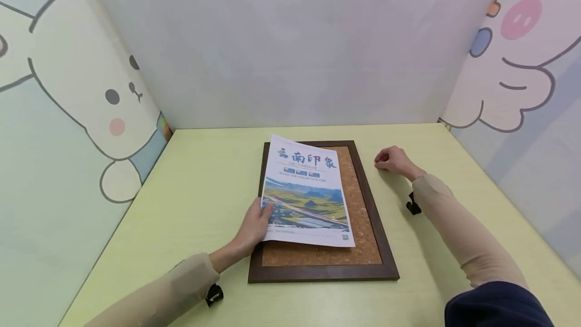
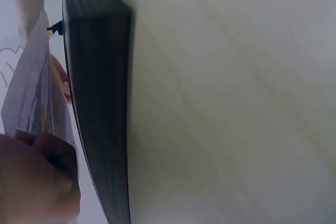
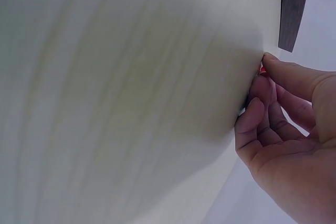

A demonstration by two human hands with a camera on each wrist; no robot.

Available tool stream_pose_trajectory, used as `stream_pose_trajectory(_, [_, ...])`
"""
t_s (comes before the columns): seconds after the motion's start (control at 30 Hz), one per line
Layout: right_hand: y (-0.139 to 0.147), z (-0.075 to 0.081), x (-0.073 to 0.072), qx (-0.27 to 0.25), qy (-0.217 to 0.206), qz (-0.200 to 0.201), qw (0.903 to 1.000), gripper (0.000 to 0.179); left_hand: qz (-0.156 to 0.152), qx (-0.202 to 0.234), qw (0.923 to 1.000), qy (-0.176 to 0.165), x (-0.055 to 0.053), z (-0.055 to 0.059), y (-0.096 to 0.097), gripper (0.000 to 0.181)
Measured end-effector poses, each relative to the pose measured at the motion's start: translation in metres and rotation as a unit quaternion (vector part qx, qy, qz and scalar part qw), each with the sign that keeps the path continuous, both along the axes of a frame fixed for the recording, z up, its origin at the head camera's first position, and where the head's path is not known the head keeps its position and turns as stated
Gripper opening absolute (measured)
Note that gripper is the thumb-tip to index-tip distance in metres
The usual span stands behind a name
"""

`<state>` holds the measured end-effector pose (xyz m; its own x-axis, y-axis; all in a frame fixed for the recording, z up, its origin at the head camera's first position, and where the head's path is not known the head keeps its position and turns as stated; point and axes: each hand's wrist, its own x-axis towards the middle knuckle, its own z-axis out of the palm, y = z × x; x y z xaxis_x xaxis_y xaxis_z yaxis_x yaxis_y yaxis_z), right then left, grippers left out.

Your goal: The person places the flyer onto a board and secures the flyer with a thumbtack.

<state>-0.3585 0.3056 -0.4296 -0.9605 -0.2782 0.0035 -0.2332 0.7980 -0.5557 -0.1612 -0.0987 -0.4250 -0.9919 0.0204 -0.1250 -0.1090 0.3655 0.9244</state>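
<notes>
My left hand (image 1: 255, 223) grips a printed poster (image 1: 306, 193) by its lower left edge, thumb on the front. The poster has blue Chinese lettering and a landscape picture. It is held tilted over a cork board (image 1: 358, 206) with a dark brown frame, hiding much of the cork. To the right of the board, my right hand (image 1: 394, 160) is down at the tabletop with curled fingers. In the right wrist view, a small red object (image 3: 263, 70) shows between thumb and index finger, mostly hidden by them.
The board lies on a pale yellow-green table (image 1: 204, 180). A grey wall (image 1: 299, 49) rises behind it, and side panels with cartoon animals (image 1: 91, 90) stand left and right. Black straps (image 1: 214, 294) hang from both wrists.
</notes>
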Motion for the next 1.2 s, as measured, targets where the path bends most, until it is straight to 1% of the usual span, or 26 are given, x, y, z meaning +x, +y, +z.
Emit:
stream_pose_trajectory(0.07, [0.0,0.001,0.001,0.001,-0.001,0.0,1.0,0.017,-0.013,0.008,0.9998,-0.009,0.003,-0.002,0.004,0.03])
stream_pose_trajectory(0.2, [-0.002,0.003,0.001,0.003,0.001,0.0,1.0,0.017,-0.033,0.025,0.9988,-0.026,0.008,-0.003,0.012,0.03])
stream_pose_trajectory(0.4, [-0.002,0.005,0.001,0.005,0.011,0.0,0.9999,0.017,-0.047,0.011,0.9985,-0.027,0.009,-0.001,0.016,0.03])
stream_pose_trajectory(0.47, [-0.002,0.006,0.0,0.005,0.015,0.0,0.9999,0.017,-0.059,0.007,0.9979,-0.028,0.008,0.001,0.015,0.031])
stream_pose_trajectory(0.5, [-0.002,0.006,0.0,0.006,0.018,0.0,0.9998,0.017,-0.069,0.002,0.9971,-0.031,0.008,0.002,0.014,0.033])
stream_pose_trajectory(0.6, [-0.001,0.006,-0.001,0.007,0.021,0.002,0.9998,0.016,-0.105,-0.019,0.9936,-0.037,0.005,0.007,0.009,0.036])
stream_pose_trajectory(0.67, [-0.001,0.007,-0.001,0.006,0.02,0.003,0.9998,0.016,-0.124,-0.046,0.9907,-0.033,0.003,0.012,0.005,0.042])
stream_pose_trajectory(0.7, [-0.002,0.007,-0.001,0.006,0.019,0.003,0.9998,0.016,-0.127,-0.064,0.9895,-0.026,0.001,0.015,0.002,0.044])
stream_pose_trajectory(0.73, [-0.002,0.007,-0.001,0.005,0.018,0.003,0.9998,0.016,-0.123,-0.086,0.9885,-0.013,-0.001,0.017,0.0,0.046])
stream_pose_trajectory(0.77, [-0.003,0.008,-0.001,0.004,0.016,0.003,0.9999,0.016,-0.119,-0.11,0.9868,0.002,-0.003,0.018,-0.002,0.048])
stream_pose_trajectory(0.8, [-0.004,0.009,-0.001,0.002,0.013,0.0,0.9999,0.016,-0.113,-0.137,0.9837,0.024,-0.005,0.019,-0.003,0.05])
stream_pose_trajectory(0.83, [-0.005,0.009,-0.001,-0.001,0.009,-0.003,0.9999,0.017,-0.107,-0.171,0.9781,0.052,-0.007,0.019,-0.005,0.052])
stream_pose_trajectory(0.87, [-0.006,0.01,-0.001,-0.006,0.004,-0.008,0.9999,0.017,-0.105,-0.204,0.9702,0.078,-0.009,0.019,-0.006,0.052])
stream_pose_trajectory(0.9, [-0.008,0.011,-0.002,-0.015,-0.004,-0.01,0.9998,0.017,-0.105,-0.236,0.9609,0.101,-0.01,0.018,-0.007,0.053])
stream_pose_trajectory(0.97, [-0.013,0.014,-0.003,-0.038,-0.021,-0.016,0.9989,0.019,-0.121,-0.292,0.9394,0.131,-0.011,0.014,-0.008,0.056])
stream_pose_trajectory(1.03, [-0.02,0.017,-0.006,-0.066,-0.035,-0.016,0.9971,0.02,-0.154,-0.336,0.9174,0.147,-0.012,0.01,-0.008,0.06])
stream_pose_trajectory(1.07, [-0.024,0.019,-0.008,-0.08,-0.041,-0.014,0.9959,0.021,-0.174,-0.352,0.9081,0.147,-0.013,0.007,-0.009,0.064])
stream_pose_trajectory(1.13, [-0.033,0.023,-0.012,-0.099,-0.044,-0.007,0.9941,0.023,-0.208,-0.37,0.8939,0.143,-0.013,0.004,-0.009,0.073])
stream_pose_trajectory(1.2, [-0.043,0.027,-0.015,-0.11,-0.045,0.0,0.9929,0.023,-0.233,-0.382,0.8829,0.142,-0.014,0.001,-0.01,0.081])
